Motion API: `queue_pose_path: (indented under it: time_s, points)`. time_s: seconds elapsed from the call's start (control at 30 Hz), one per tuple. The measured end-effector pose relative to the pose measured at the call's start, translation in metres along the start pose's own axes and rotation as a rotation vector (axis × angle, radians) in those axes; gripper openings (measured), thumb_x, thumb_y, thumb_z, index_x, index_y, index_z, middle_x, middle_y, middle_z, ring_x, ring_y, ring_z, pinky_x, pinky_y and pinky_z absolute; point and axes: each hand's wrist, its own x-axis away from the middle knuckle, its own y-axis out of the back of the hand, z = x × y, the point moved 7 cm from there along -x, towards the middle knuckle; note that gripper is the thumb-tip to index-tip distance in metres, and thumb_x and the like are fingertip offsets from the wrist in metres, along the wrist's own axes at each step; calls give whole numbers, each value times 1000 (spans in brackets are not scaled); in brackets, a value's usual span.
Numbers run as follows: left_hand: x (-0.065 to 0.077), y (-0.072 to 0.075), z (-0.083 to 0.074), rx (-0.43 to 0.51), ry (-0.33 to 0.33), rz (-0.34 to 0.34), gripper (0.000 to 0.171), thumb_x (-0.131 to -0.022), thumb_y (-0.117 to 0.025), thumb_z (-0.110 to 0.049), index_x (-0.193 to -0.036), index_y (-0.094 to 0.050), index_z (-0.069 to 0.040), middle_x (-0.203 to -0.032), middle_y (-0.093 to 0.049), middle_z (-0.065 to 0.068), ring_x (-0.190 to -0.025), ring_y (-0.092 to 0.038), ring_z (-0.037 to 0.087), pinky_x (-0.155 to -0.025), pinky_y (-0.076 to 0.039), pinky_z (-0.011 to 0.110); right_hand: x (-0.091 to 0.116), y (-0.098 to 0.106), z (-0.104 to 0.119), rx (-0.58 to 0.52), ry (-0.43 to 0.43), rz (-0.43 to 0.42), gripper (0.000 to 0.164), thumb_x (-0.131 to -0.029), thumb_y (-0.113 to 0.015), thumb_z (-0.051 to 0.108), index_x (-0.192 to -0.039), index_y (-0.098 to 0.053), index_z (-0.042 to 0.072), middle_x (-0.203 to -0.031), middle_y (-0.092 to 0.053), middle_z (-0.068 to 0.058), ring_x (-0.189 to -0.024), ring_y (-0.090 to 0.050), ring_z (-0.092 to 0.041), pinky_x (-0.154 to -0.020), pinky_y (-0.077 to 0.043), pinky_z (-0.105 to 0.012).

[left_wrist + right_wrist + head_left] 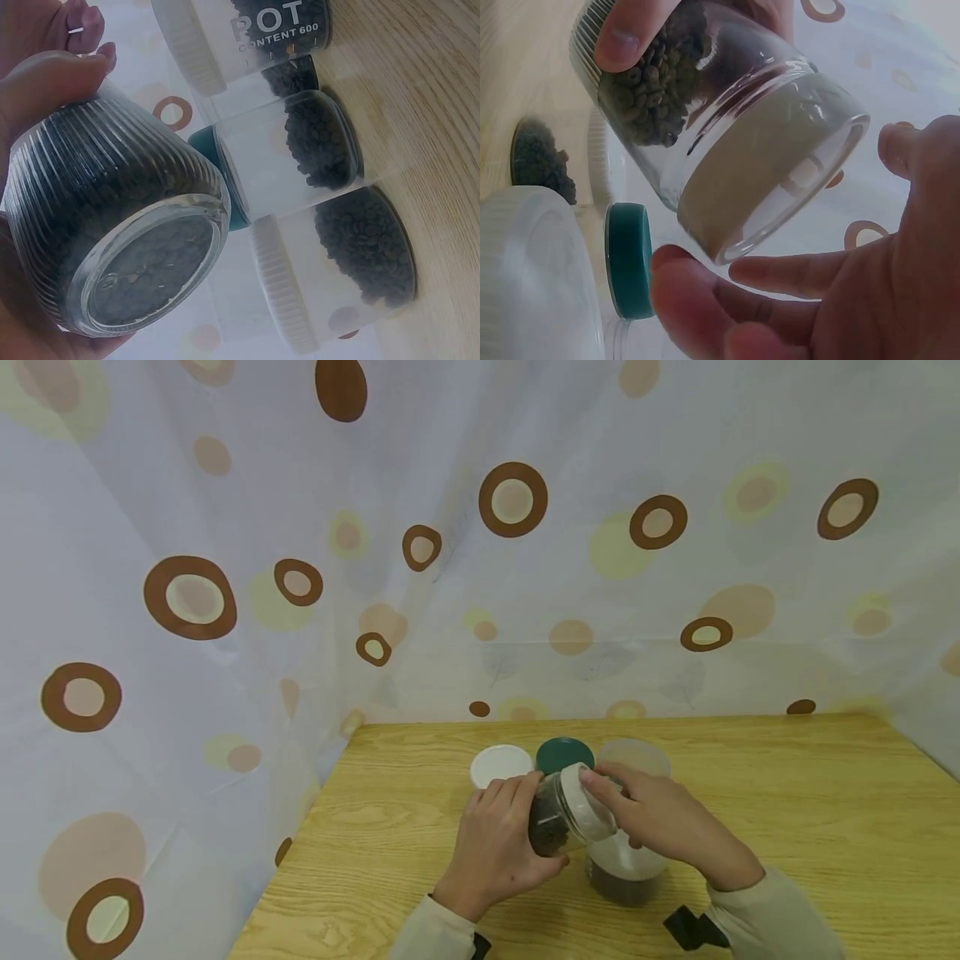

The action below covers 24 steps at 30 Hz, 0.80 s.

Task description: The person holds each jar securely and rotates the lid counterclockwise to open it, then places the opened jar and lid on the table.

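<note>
In the head view my left hand (498, 847) grips a tilted ribbed glass jar (550, 821) part-filled with dark, bean-like pieces. Its base faces the left wrist camera, with the pieces (154, 274) showing through the glass. A pale lid (769, 161) caps the jar's upper end, tipped toward my right hand (663, 818). The right hand's fingers are spread about this lid. In the right wrist view the fingertips (676, 259) come right at the lid's lower edge, while the thumb stands apart from it.
Behind the hands stand a white-lidded jar (501, 764), a green-lidded jar (564, 752) and a translucent-lidded jar (645, 754). Close below the right hand is another jar (626, 881) of dark pieces. A spotted curtain (450, 610) rises behind the wooden table (787, 827).
</note>
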Motion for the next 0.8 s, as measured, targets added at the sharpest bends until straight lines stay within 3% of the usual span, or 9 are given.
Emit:
queue_pose_path:
  time_s: [0.23, 0.37, 0.57, 0.63, 0.8]
  points:
    - [1, 0, -2, 0, -3, 9, 90, -60, -85, -61, -132, -56, -17, -118, -69, -3, -102, -67, 14, -81, -56, 34, -3, -4, 2, -8, -1, 13, 67, -99, -39, 63, -142, -52, 12, -97, -72, -5, -55, -62, -22, -58, -49, -34]
    - [1, 0, -3, -2, -9, 4, 90, -60, -85, -61, -132, -56, -16, -118, -69, -2, -101, -67, 15, -81, -56, 34, -3, -5, 2, 14, 28, 31, 73, -98, -44, 62, -146, -46, 7, -103, -72, -7, -61, -63, -19, -59, -50, -34]
    - [5, -3, -1, 11, -7, 16, 91, -60, -85, -61, -132, -57, -14, -117, -70, -2, -99, -67, 15, -81, -56, 33, -1, -6, 4, 66, 179, 56, 73, -97, -55, 53, -152, -38, 7, -113, -66, -7, -93, -65, -17, -74, -54, -36]
    - [6, -4, 0, 19, -4, 23, 91, -60, -85, -61, -132, -57, -14, -117, -70, -2, -100, -67, 15, -82, -56, 33, 0, -6, 5, 50, 226, 71, 73, -97, -57, 50, -153, -35, 9, -124, -63, -10, -100, -62, -17, -77, -53, -36]
    - [7, -4, 1, 16, -4, 27, 92, -59, -85, -62, -133, -56, -15, -118, -70, -3, -100, -67, 14, -84, -57, 33, 3, -6, 9, 35, 299, 94, 74, -98, -56, 47, -156, -29, 10, -135, -56, -13, -96, -58, -15, -74, -50, -30]
